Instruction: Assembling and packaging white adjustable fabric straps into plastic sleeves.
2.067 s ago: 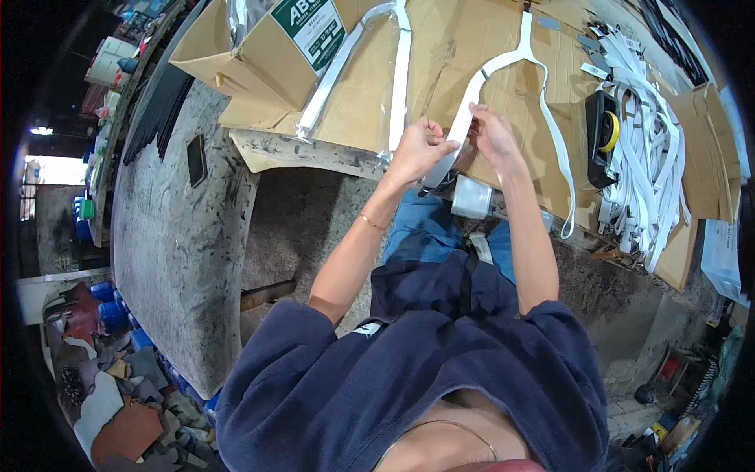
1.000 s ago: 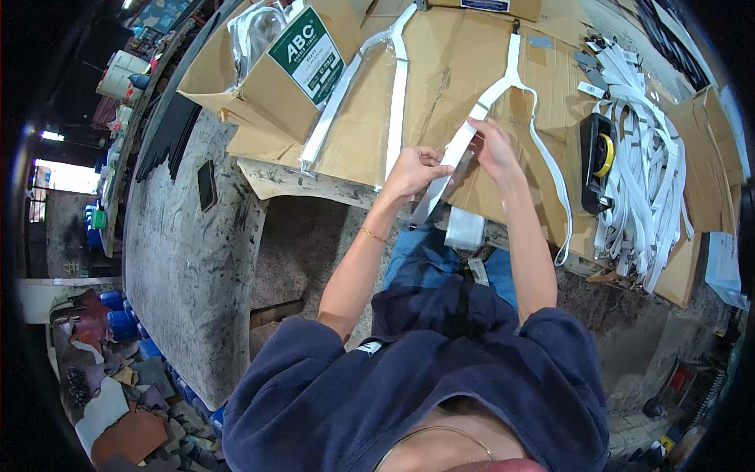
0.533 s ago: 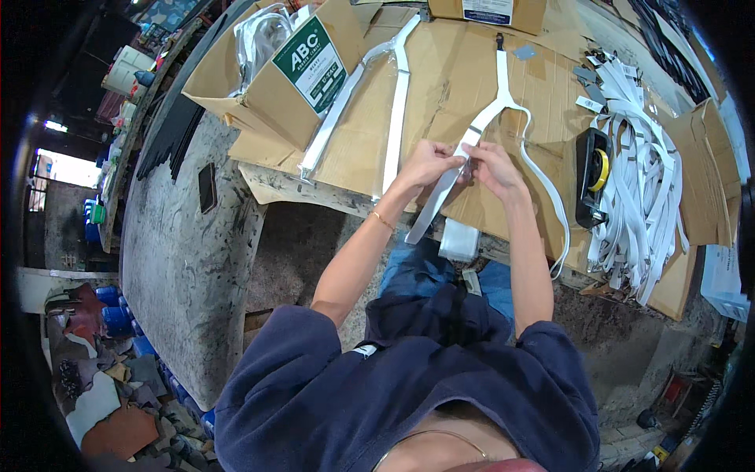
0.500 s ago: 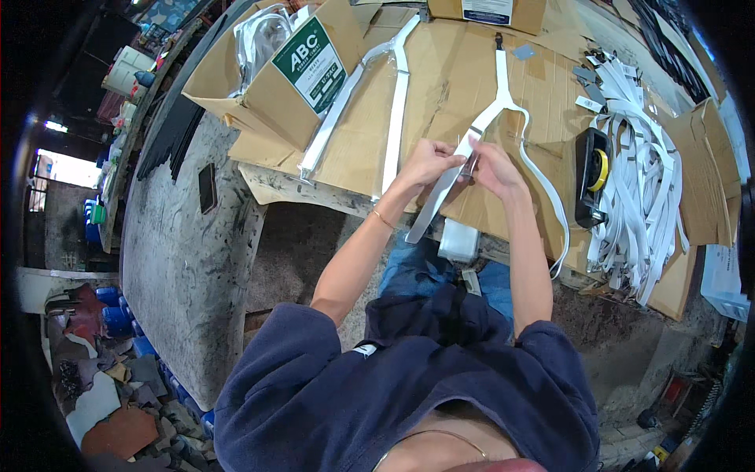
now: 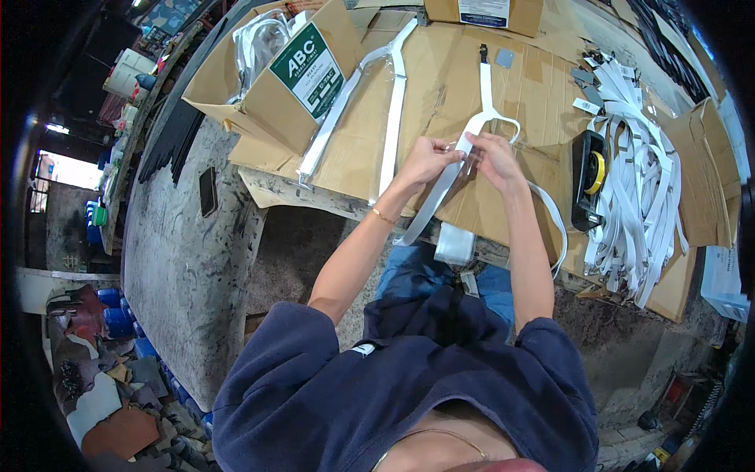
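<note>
Across the cardboard-covered tabletop (image 5: 440, 79), the white Y-shaped strap (image 5: 439, 193) has slid nearer the person, its dark clip (image 5: 484, 54) following; left hand (image 5: 427, 163) and right hand (image 5: 495, 160) pinch one branch, suggesting handling continues.

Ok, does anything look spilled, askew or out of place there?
Two untidy spots: mixed flat scraps lie strewn in a loose heap at lower left, and the pile of white suspenders at right lies tangled. The Y-shaped suspenders between left hand and right hand show no obvious damage.

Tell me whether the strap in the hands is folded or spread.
Spread: the white strap forks into two branches running well apart.
</note>
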`<state>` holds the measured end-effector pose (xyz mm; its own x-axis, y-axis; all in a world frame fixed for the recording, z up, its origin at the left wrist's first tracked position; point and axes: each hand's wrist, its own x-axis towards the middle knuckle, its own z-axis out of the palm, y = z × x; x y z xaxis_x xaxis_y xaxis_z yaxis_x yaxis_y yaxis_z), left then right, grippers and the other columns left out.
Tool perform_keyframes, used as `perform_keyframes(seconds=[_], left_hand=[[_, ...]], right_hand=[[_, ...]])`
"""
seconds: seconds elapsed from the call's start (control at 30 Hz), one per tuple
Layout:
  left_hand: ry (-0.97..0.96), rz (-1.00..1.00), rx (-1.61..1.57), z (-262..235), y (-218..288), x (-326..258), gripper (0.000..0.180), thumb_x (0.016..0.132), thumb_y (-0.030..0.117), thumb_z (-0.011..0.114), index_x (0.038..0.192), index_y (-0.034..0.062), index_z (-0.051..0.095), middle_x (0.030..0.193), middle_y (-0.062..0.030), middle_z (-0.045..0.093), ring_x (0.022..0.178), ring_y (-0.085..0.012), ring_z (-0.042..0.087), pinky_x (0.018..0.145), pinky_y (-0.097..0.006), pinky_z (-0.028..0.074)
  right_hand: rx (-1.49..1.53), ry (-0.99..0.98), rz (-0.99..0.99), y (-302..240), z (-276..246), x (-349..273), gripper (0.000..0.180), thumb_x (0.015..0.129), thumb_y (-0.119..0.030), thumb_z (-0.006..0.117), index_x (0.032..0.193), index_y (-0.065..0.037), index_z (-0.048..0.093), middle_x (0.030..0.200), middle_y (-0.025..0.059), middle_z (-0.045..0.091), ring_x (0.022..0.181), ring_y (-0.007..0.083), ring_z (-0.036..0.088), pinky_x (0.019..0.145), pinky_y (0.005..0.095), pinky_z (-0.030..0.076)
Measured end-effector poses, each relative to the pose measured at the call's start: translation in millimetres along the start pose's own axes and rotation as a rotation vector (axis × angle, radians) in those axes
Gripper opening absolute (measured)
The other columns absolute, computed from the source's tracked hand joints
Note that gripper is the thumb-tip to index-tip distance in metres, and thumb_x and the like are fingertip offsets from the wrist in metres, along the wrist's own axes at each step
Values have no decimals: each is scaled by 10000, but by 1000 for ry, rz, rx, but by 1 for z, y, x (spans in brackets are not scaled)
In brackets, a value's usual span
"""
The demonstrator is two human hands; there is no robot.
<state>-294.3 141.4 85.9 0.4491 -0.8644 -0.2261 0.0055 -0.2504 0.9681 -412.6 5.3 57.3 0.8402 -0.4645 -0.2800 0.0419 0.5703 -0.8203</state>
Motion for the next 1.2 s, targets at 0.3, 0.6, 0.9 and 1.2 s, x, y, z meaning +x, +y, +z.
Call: perform_keyframes(seconds=[0.3,0.6,0.9,1.2], left_hand=[[14,-73,127,1,-3,9,200,847,147,695,847,-53,684,680,-60,648,535,-96,574,481,-238,432],[49,43,70,6,-12,3,211,840,167,715,830,-43,690,694,-35,637,583,-76,545,491,-246,407],[26,-21,-225,7,-5,6,222,835,136,710,877,-78,669,763,-79,669,637,-108,604,577,-260,482],[9,-15,-63,1,0,13,188,855,118,681,897,-65,673,789,-109,681,679,-141,645,623,-273,501]], right_hand=[[283,129,-81,19,-6,14,99,895,-164,619,923,-85,566,859,42,598,784,177,587,726,348,487],[546,206,48,17,4,8,192,922,-217,585,1044,-69,603,869,60,620,782,199,589,726,351,498],[332,-12,-163,30,13,-4,166,944,-177,551,1017,-42,613,930,29,621,867,143,566,766,310,439],[-346,290,-131,6,-15,-54,365,936,-372,578,1004,-18,638,888,56,646,728,100,582,606,287,457]])
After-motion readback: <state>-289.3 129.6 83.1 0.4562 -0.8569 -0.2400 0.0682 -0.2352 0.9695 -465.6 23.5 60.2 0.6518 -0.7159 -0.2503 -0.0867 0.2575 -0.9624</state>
